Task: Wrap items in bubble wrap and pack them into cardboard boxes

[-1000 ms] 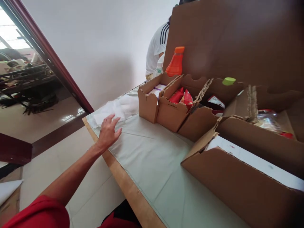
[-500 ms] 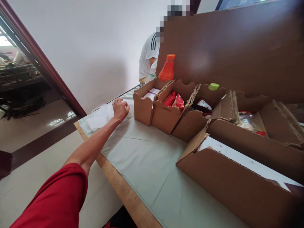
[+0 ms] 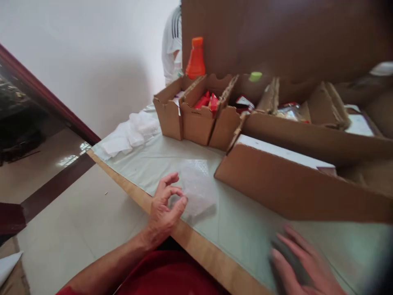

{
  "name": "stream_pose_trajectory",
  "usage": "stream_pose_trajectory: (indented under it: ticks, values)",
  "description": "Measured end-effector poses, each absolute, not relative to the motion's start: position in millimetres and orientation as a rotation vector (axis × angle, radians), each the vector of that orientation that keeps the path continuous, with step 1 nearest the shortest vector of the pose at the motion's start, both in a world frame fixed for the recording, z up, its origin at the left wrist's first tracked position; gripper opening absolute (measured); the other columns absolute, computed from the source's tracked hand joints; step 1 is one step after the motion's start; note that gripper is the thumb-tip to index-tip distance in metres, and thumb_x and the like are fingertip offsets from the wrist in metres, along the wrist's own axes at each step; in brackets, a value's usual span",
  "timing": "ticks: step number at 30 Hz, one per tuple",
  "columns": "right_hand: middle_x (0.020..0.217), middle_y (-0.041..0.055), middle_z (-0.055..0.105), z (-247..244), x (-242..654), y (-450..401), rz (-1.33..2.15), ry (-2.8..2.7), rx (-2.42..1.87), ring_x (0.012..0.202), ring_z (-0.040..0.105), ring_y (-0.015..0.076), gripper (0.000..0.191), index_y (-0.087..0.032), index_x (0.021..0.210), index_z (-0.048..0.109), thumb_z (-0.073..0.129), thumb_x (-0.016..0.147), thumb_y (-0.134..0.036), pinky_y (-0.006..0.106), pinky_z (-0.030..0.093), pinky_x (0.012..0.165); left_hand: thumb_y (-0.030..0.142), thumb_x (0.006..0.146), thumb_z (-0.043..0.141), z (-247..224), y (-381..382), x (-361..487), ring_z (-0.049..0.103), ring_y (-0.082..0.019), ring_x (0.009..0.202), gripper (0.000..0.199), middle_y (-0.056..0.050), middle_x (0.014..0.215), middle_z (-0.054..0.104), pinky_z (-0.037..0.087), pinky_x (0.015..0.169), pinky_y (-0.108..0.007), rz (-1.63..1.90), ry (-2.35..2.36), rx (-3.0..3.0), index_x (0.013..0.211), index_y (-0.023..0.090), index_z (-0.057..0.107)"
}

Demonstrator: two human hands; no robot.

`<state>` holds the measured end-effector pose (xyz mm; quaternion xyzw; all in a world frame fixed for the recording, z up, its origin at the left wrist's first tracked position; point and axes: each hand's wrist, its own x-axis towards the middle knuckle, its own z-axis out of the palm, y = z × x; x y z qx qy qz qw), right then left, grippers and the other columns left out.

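Head camera view: a clear plastic bag [image 3: 199,192] is pinched at its near left edge between the thumb and forefinger of the left hand [image 3: 162,213], above the near side of the cloth-covered tabletop [image 3: 175,151]. The right hand [image 3: 310,266] is blurred, low over the tabletop, with thumb and fingers parted; whether anything is held in it cannot be told. Beyond the hands, the way to the row of cardboard bins [image 3: 196,123] is partly blocked by a long cardboard box [image 3: 294,184] with a white sheet [image 3: 282,152] inside. Red packets [image 3: 208,101] are held in one bin. Behind the row, an orange bottle [image 3: 195,59] is seen before a tall cardboard panel [image 3: 276,37], by which a person in white [image 3: 171,45] is partly hidden. Crumpled white plastic [image 3: 132,133] is piled at the far left.
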<state>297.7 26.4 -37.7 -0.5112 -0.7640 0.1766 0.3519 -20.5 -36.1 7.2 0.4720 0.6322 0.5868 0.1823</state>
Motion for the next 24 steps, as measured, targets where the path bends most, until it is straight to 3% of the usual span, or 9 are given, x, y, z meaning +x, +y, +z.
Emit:
stream_pose_trajectory:
  ticks: [3, 6, 8, 12, 14, 17, 19, 21, 24]
  values:
    - [0.137, 0.0121, 0.066, -32.0, 278.8, -0.6, 0.750, -1.937, -1.316, 0.119, 0.067, 0.0325, 0.046, -0.029, 0.137, 0.059, 0.060, 0.096, -0.050, 0.048, 0.059, 0.091, 0.032, 0.093, 0.068, 5.6, -47.6, 29.4, 0.053, -0.029, 0.137, 0.009, -0.009, 0.152, 0.046, 0.057, 0.101, -0.045, 1.516, 1.506, 1.119, 0.092, 0.024, 0.066]
    - [0.139, 0.0156, 0.065, -25.9, 262.9, -9.0, 1.087, -1.672, -1.326, 0.120, 0.067, 0.0297, 0.062, -0.026, 0.150, 0.045, 0.060, 0.097, -0.054, 0.048, 0.057, 0.098, 0.035, 0.094, 0.067, 11.0, -63.6, 56.8, 0.053, -0.031, 0.138, 0.012, -0.011, 0.156, 0.042, 0.058, 0.100, -0.045, 1.284, 1.285, 1.014, 0.098, 0.024, 0.068]
    - [0.135, 0.0163, 0.066, -22.4, 259.7, -7.1, 1.237, -1.529, -1.335, 0.116, 0.068, 0.0284, 0.069, -0.025, 0.151, 0.042, 0.062, 0.094, -0.058, 0.047, 0.057, 0.097, 0.034, 0.094, 0.067, 13.6, -73.9, 62.1, 0.060, -0.030, 0.131, 0.013, -0.012, 0.152, 0.048, 0.058, 0.100, -0.045, 1.119, 1.174, 1.035, 0.102, 0.024, 0.069]
    - [0.130, 0.0137, 0.067, -16.3, 262.5, -2.9, 1.367, -1.486, -1.331, 0.109, 0.069, 0.0268, 0.073, -0.027, 0.152, 0.040, 0.065, 0.091, -0.060, 0.048, 0.056, 0.098, 0.025, 0.094, 0.063, 15.9, -79.2, 46.8, 0.071, -0.023, 0.108, 0.010, -0.009, 0.124, 0.069, 0.061, 0.091, -0.041, 0.965, 1.159, 1.320, 0.101, 0.024, 0.069]
    - [0.143, 0.0129, 0.061, -14.3, 261.9, -4.0, 1.278, -1.593, -1.349, 0.119, 0.066, 0.0289, 0.077, -0.030, 0.153, 0.039, 0.070, 0.088, -0.055, 0.050, 0.054, 0.102, 0.019, 0.094, 0.061, 14.6, -72.3, 31.2, 0.070, -0.022, 0.109, 0.014, -0.008, 0.119, 0.071, 0.058, 0.096, -0.042, 1.063, 1.323, 1.605, 0.105, 0.025, 0.068]
    - [0.156, 0.0118, 0.050, -14.2, 255.3, -6.8, 0.996, -1.807, -1.380, 0.136, 0.055, 0.0321, 0.080, -0.028, 0.155, 0.039, 0.074, 0.086, -0.043, 0.052, 0.048, 0.111, 0.021, 0.091, 0.068, 5.0, -56.7, 11.0, 0.059, -0.029, 0.128, 0.032, -0.014, 0.135, 0.063, 0.051, 0.107, -0.052, 1.099, 1.585, 2.020, 0.122, 0.023, 0.063]
    - [0.152, 0.0129, 0.054, -15.8, 249.5, -5.9, 0.826, -1.846, -1.408, 0.135, 0.057, 0.0316, 0.075, -0.024, 0.154, 0.042, 0.072, 0.087, -0.039, 0.051, 0.050, 0.110, 0.030, 0.086, 0.075, -6.2, -47.1, 5.9, 0.049, -0.038, 0.139, 0.056, -0.020, 0.146, 0.054, 0.047, 0.110, -0.060, 0.944, 1.668, 2.200, 0.137, 0.019, 0.055]
    - [0.138, 0.0117, 0.066, -16.1, 246.8, -1.1, 0.687, -1.825, -1.416, 0.121, 0.066, 0.0282, 0.059, -0.023, 0.147, 0.050, 0.068, 0.092, -0.034, 0.046, 0.057, 0.099, 0.034, 0.083, 0.077, -17.7, -38.8, 6.8, 0.046, -0.043, 0.141, 0.070, -0.024, 0.149, 0.052, 0.046, 0.109, -0.064, 0.800, 1.697, 2.309, 0.144, 0.015, 0.049]
    - [0.114, 0.0058, 0.074, -6.4, 254.2, 8.8, 0.404, -1.874, -1.274, 0.100, 0.071, 0.0218, 0.038, -0.024, 0.130, 0.064, 0.056, 0.094, -0.014, 0.038, 0.058, 0.087, 0.019, 0.090, 0.065, -25.4, -26.4, 9.6, 0.056, -0.039, 0.133, 0.043, -0.019, 0.138, 0.064, 0.047, 0.107, -0.063, 0.809, 1.762, 2.395, 0.132, 0.016, 0.058]
